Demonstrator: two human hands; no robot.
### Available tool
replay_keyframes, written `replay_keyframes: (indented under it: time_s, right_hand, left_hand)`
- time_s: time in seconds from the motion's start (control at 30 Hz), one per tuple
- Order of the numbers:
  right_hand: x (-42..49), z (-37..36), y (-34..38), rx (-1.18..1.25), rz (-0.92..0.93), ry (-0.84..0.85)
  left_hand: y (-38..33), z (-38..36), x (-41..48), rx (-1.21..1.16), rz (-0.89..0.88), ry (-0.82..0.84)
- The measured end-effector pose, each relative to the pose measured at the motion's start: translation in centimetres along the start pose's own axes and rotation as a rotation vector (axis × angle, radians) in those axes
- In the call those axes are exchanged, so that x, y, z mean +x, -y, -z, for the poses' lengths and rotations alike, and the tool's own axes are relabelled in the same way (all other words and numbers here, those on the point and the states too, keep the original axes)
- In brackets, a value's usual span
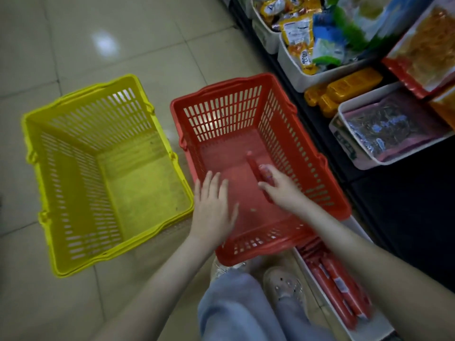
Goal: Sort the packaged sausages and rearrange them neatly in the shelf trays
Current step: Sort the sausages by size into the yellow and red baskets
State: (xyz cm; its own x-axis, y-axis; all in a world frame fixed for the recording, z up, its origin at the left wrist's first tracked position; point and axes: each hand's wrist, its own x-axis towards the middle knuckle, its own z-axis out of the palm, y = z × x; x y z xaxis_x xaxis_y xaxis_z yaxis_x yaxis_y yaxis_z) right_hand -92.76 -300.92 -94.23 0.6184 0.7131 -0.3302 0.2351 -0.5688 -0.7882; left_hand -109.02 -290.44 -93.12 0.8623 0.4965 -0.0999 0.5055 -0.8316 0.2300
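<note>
From the head view, the red basket [234, 81] is seen on the floor beside the shelf, with a yellow basket [81, 168] just to its left in which nothing can be seen. A small bunch of red sausage sticks [254, 166] is held low over the red basket's bottom, nearer its right wall than its left. The fingers of the right hand [280, 190] are curled around the near end of the bunch. The left hand [213, 210] is spread flat above the near left part of the same basket, its fingers apart and nothing held.

A white tray [380, 324] at the near right, beyond the basket's near right corner, already carries packed sausages [337, 284] laid lengthwise.

Because the bunch is gripped by one end only, the far ends could sag or a stick could slip out as it is lifted over the basket's right rim. The slotted wall might also be caught by a stick's tip. If the bunch is set down crosswise in the white tray, the existing row could be disturbed. How many sticks are held cannot be told, since the picture is blurred there.
</note>
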Motion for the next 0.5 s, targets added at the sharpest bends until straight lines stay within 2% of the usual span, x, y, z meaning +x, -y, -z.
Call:
replay_keyframes:
  time_s: [0.07,0.1,0.17,0.27,0.4,0.5]
  right_hand:
    - [2.6,-2.0,-2.4,-0.589,0.105,0.265]
    - [3.6,-3.3,-3.6,-0.801,0.153,0.369]
    - [4.9,-6.3,-5.7,-1.023,0.22,0.468]
    - [6.4,-10.4,-8.3,-1.091,0.21,0.569]
    - [6.7,-12.5,-10.2,-1.118,0.066,0.779]
    - [6.4,-12.5,-11.0,-1.098,0.002,0.801]
  left_hand:
    - [0.4,-2.2,-0.6,0.054,-0.003,0.082]
    - [0.6,-2.9,-0.7,0.067,-0.003,0.082]
    - [1.1,-3.6,-0.3,0.06,0.012,0.036]
    - [1.8,-4.3,0.2,0.064,0.025,-0.048]
    - [2.4,-4.7,0.7,0.13,0.013,-0.061]
    - [2.4,-4.7,0.8,0.163,0.008,-0.047]
